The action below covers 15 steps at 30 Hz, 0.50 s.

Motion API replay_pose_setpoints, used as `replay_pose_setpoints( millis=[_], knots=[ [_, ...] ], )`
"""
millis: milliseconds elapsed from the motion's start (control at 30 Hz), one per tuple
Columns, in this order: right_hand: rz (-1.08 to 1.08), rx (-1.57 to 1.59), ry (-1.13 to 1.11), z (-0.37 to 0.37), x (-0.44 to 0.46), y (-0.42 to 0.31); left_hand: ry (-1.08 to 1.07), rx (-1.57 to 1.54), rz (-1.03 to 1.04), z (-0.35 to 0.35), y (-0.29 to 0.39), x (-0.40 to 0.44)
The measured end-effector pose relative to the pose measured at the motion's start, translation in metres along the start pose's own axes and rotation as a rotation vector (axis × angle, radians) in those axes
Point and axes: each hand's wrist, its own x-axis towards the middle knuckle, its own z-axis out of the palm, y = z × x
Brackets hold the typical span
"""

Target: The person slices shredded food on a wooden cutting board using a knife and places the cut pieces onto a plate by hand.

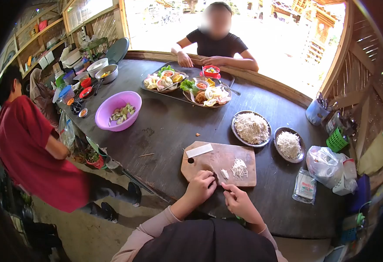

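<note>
My left fingers [207, 177] and right fingers [230, 187] curl at the board's [230, 153] near edge; grip contents I cannot tell. Shreds [239, 169] toward its near right corner: a careless knuckle could scatter them.

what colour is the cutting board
The cutting board is light brown wood, seen in the head view.

Pale brown cutting board [215, 159], white strips [239, 169], lilac bowl [118, 98], blackish-brown table [167, 126], dark red shirt [34, 153]
</note>
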Motion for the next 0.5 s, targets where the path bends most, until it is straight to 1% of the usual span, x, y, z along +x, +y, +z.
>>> replay_pose_setpoints(
  millis=[133,200,233,300,433,500],
  knots=[
    [-0.055,0.005,0.017,0.004,0.008,0.014,0.011,-0.02,0.009,0.0,0.0,-0.001],
    [-0.163,-0.083,0.055,0.007,0.011,0.01,0.002,-0.03,0.007,0.0,0.001,-0.002],
    [-0.163,-0.08,0.062,0.005,0.008,0.01,-0.005,-0.028,0.003,0.0,0.001,-0.002],
    [-0.09,-0.084,0.021,0.001,0.004,0.007,-0.007,-0.021,0.006,0.001,-0.001,0.0],
    [-0.079,-0.037,0.02,0.002,0.007,0.013,0.004,-0.018,0.016,0.002,-0.002,-0.002],
    [-0.109,-0.033,0.014,0.002,0.01,0.008,0.015,-0.019,0.029,0.003,-0.002,-0.002]
  ],
)
